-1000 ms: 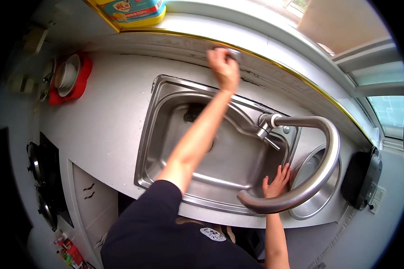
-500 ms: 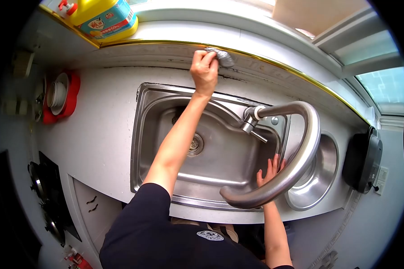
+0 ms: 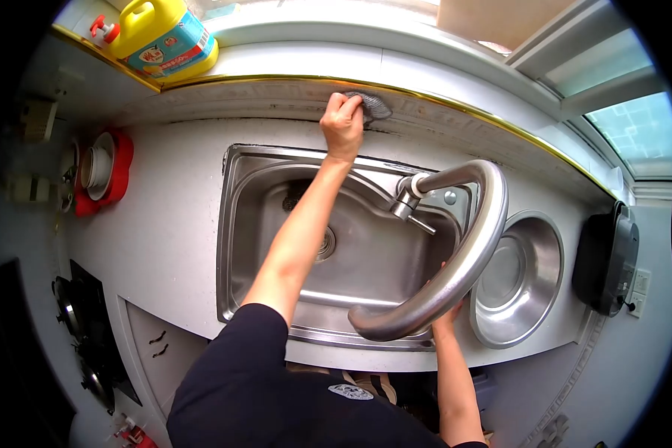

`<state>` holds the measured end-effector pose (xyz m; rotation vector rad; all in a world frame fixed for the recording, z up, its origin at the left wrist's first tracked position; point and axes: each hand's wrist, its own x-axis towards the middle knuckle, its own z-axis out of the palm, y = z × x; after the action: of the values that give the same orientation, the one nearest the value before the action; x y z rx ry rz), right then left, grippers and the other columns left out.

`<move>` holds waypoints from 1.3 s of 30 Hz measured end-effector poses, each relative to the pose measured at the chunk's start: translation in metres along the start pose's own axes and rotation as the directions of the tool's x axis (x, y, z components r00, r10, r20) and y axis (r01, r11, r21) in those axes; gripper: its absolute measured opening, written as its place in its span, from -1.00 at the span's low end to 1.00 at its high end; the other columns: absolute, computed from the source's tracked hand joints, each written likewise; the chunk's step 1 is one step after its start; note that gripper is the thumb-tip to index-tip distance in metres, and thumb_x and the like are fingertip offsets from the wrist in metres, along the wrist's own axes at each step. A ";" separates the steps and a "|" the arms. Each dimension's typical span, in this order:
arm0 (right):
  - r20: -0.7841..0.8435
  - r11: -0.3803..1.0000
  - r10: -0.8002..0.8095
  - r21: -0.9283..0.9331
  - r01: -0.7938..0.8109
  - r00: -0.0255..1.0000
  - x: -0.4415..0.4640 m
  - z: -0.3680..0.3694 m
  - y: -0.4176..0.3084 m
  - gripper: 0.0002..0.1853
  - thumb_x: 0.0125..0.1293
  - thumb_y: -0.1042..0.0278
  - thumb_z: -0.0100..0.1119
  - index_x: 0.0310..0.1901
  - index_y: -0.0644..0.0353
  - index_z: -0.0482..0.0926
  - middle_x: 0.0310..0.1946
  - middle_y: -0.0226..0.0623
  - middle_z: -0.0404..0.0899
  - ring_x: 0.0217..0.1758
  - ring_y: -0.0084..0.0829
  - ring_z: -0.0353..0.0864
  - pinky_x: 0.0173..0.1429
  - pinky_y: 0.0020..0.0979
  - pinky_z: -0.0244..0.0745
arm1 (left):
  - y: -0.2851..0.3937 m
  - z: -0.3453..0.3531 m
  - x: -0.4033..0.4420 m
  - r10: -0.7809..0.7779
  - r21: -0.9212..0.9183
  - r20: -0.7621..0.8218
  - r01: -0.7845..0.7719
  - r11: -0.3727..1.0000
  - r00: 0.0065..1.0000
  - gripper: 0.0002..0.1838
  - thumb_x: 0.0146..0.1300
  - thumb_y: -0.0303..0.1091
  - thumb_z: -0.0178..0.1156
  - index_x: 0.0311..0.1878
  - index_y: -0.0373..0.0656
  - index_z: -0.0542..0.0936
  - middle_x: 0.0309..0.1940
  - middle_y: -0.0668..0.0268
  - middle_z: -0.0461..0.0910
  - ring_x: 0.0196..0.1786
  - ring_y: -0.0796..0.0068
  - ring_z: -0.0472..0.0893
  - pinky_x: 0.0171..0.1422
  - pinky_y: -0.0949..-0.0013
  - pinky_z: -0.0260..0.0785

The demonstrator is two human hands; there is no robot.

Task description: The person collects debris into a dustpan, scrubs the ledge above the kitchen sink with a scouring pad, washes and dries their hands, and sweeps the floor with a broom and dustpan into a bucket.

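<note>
My left hand (image 3: 342,127) is closed around a bunched grey cloth (image 3: 376,107) and presses it to the wall strip behind the sink, just under the gold trim (image 3: 276,78). Below that arm lies the stainless steel sink (image 3: 381,261), with its drain partly covered by my forearm. My right hand (image 3: 449,319) is at the sink's right front rim. The curved faucet spout (image 3: 493,216) hides most of its fingers, so I cannot see how they are held.
A yellow detergent jug (image 3: 168,41) stands on the window ledge at upper left. Red tray (image 3: 119,175) with bowls sits on the left counter. A steel basin (image 3: 549,299) lies right of the faucet, beside a black appliance (image 3: 608,257). The stove (image 3: 101,328) is at lower left.
My left hand has slid the cloth slightly lower on the wall strip. My right hand has gone further behind the spout, so its outstretched fingers no longer show. The view has shifted slightly.
</note>
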<state>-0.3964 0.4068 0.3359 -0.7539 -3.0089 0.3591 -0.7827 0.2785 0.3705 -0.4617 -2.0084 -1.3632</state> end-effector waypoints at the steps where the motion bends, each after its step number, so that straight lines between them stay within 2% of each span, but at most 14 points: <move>1: 0.004 1.000 -0.004 -0.010 0.004 1.000 0.001 -0.003 -0.002 -0.46 -0.06 0.28 0.14 0.06 0.20 0.44 0.33 -0.38 0.10 0.40 -0.02 -0.09 0.39 -0.10 0.01 | 0.011 0.004 -0.003 -0.066 -0.016 0.002 0.066 0.998 0.998 -0.88 -0.07 -0.64 0.19 -0.40 -0.27 0.59 -0.52 0.25 0.45 -0.49 0.35 0.49 -0.40 0.37 0.34; 3: -0.016 1.000 -0.009 -0.012 0.009 1.000 0.005 -0.008 -0.009 -0.46 -0.05 0.27 0.14 0.06 0.20 0.44 0.33 -0.38 0.10 0.40 -0.02 -0.09 0.39 -0.09 0.01 | 0.021 0.039 -0.015 0.073 -0.106 0.010 -0.072 0.992 0.997 -0.87 -0.09 -0.63 0.20 -0.41 -0.24 0.59 -0.53 0.24 0.45 -0.48 0.35 0.50 -0.40 0.38 0.35; 6: -0.052 0.998 -0.049 -0.052 0.046 0.997 0.008 -0.009 -0.015 -0.45 -0.06 0.27 0.15 0.06 0.20 0.43 0.33 -0.37 0.10 0.40 -0.01 -0.09 0.40 -0.09 0.00 | 0.061 0.058 -0.015 0.004 -0.224 0.009 -0.002 0.975 1.000 -0.87 -0.10 -0.61 0.22 -0.41 -0.21 0.59 -0.54 0.24 0.43 -0.50 0.31 0.49 -0.40 0.36 0.36; 10: -0.066 0.998 -0.055 -0.036 0.053 0.996 0.010 -0.010 -0.016 -0.44 -0.07 0.26 0.16 0.06 0.20 0.43 0.33 -0.37 0.10 0.40 -0.01 -0.09 0.40 -0.08 0.00 | 0.022 0.034 -0.018 0.018 -0.097 0.128 -0.005 0.995 0.992 -0.87 -0.09 -0.60 0.19 -0.42 -0.20 0.61 -0.53 0.26 0.48 -0.48 0.35 0.51 -0.42 0.35 0.35; 13: -0.039 0.999 -0.025 -0.032 0.024 0.999 0.011 -0.012 -0.016 -0.43 -0.07 0.25 0.17 0.07 0.19 0.42 0.33 -0.37 0.09 0.40 -0.02 -0.09 0.40 -0.08 -0.01 | -0.056 -0.032 -0.010 -0.197 0.053 -0.044 0.199 0.978 0.979 -0.86 -0.07 -0.57 0.16 -0.37 -0.31 0.61 -0.48 0.20 0.51 -0.43 0.32 0.52 -0.34 0.34 0.36; 16: -0.033 0.998 -0.044 -0.037 0.043 0.998 0.005 -0.010 -0.012 -0.42 -0.07 0.24 0.17 0.08 0.19 0.42 0.34 -0.38 0.08 0.41 -0.02 -0.10 0.40 -0.08 -0.01 | -0.097 -0.088 0.029 -0.189 0.284 -0.319 0.283 0.916 0.929 -0.82 -0.10 -0.58 0.14 -0.33 -0.29 0.53 -0.35 0.15 0.48 -0.28 0.14 0.51 -0.16 0.19 0.35; 19: -0.052 0.999 -0.041 -0.024 0.040 0.998 0.009 -0.015 -0.018 -0.42 -0.07 0.24 0.17 0.08 0.19 0.41 0.34 -0.38 0.07 0.40 -0.01 -0.10 0.40 -0.08 -0.01 | -0.094 -0.073 0.037 -0.260 0.245 -0.354 0.357 0.901 0.899 -0.75 -0.12 -0.57 0.10 -0.28 -0.29 0.41 -0.27 0.05 0.38 -0.21 0.07 0.43 -0.10 0.14 0.29; 23: -0.090 0.999 -0.015 0.038 0.019 0.996 0.010 -0.022 -0.030 -0.43 -0.06 0.27 0.17 0.08 0.20 0.40 0.33 -0.37 0.09 0.39 0.00 -0.08 0.39 -0.07 0.01 | -0.026 -0.004 -0.011 -0.276 0.231 -0.097 0.292 0.928 0.956 -0.80 -0.13 -0.53 0.09 -0.33 -0.22 0.48 -0.25 0.05 0.34 -0.15 0.07 0.36 -0.01 0.06 0.22; 26: -0.120 0.999 -0.032 0.037 0.036 0.992 0.010 -0.016 -0.026 -0.43 -0.06 0.27 0.17 0.08 0.20 0.39 0.31 -0.35 0.10 0.39 0.01 -0.08 0.38 -0.05 0.02 | 0.013 0.020 -0.039 0.026 0.170 0.061 -0.036 0.985 0.998 -0.93 -0.12 -0.56 0.11 -0.52 -0.19 0.56 -0.37 0.18 0.44 -0.16 0.11 0.38 -0.05 0.09 0.25; 30: -0.114 0.999 -0.047 -0.017 0.046 0.992 0.008 -0.022 -0.033 -0.40 -0.07 0.25 0.19 0.09 0.20 0.38 0.29 -0.30 0.12 0.38 0.02 -0.07 0.38 -0.03 0.02 | 0.006 0.015 -0.041 0.128 -0.091 0.283 -0.107 0.990 0.950 -0.90 -0.13 -0.60 0.10 -0.55 -0.19 0.56 -0.46 0.28 0.47 -0.28 0.22 0.45 -0.20 0.25 0.36; 32: -0.083 0.999 -0.048 -0.017 0.047 0.995 0.006 -0.018 -0.029 -0.36 -0.08 0.25 0.23 0.12 0.24 0.35 0.28 -0.24 0.12 0.38 0.03 -0.07 0.39 -0.06 0.01 | 0.014 0.016 -0.046 0.383 -0.323 0.468 -0.250 0.913 0.796 -0.82 -0.15 -0.60 0.10 -0.45 -0.15 0.60 -0.41 0.27 0.48 -0.22 0.22 0.46 -0.12 0.27 0.38; 34: -0.072 0.999 -0.042 0.013 0.043 0.997 0.005 -0.015 -0.026 -0.31 -0.08 0.25 0.25 0.15 0.25 0.31 0.27 -0.15 0.11 0.38 0.04 -0.07 0.39 -0.09 0.00 | 0.017 0.023 -0.058 0.409 -0.402 0.647 -0.168 0.900 0.644 -0.72 -0.16 -0.59 0.11 -0.32 -0.09 0.62 -0.29 0.27 0.52 -0.11 0.22 0.46 -0.02 0.30 0.38; 36: -0.050 1.000 0.019 0.007 -0.019 0.999 -0.001 -0.002 -0.014 -0.34 0.06 0.52 0.04 0.28 0.22 0.19 0.33 -0.28 0.09 0.35 -0.31 0.15 0.36 -0.38 0.12 | 0.008 0.024 -0.061 0.487 -0.386 0.702 -0.298 0.873 0.519 -0.63 -0.16 -0.58 0.12 -0.20 -0.04 0.62 -0.10 0.29 0.53 0.02 0.21 0.43 0.07 0.29 0.35; 39: -0.057 0.999 0.015 -0.035 -0.017 0.998 -0.006 0.007 -0.004 -0.36 0.00 0.49 0.09 0.22 0.22 0.28 0.36 -0.28 0.03 0.38 -0.26 0.09 0.38 -0.33 0.06 | -0.027 0.020 -0.050 0.485 -0.364 0.762 -0.335 0.869 0.429 -0.63 -0.14 -0.54 0.15 -0.18 -0.01 0.63 0.00 0.29 0.52 0.07 0.23 0.44 0.14 0.28 0.33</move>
<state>-0.3936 0.3992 0.3305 -0.7769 -2.9658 0.2809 -0.7700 0.2898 0.3130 -1.8835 -2.2220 -1.0358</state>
